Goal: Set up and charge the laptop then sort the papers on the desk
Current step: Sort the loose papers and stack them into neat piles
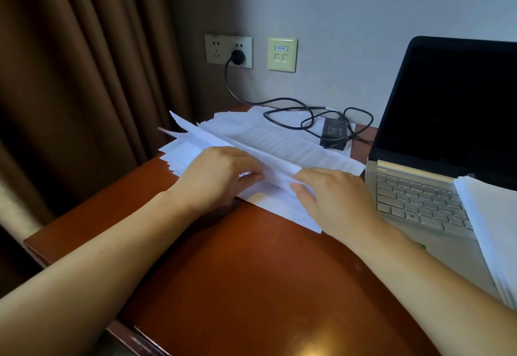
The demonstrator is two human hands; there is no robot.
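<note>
Nearest, the desk (251, 285), front edge cut off below. Left hand (221, 176) curled onto a lifted sheet (223, 138), fingertips partly hidden by its fold. Right hand (333, 199) pinching the same sheet's near end between thumb and fingers. Beneath, loose papers (279, 137) fanned across the desk, print too faint to read. At right, a neat stack (486, 215) resting on the open laptop (419, 201), running out of frame; screen dark. Farther back, charger brick (334, 131) and cable (285, 112) lying on the loose papers, plug (237, 57) in the wall socket (215, 50). Blue label on the beige plate (282, 64) illegible.
</note>
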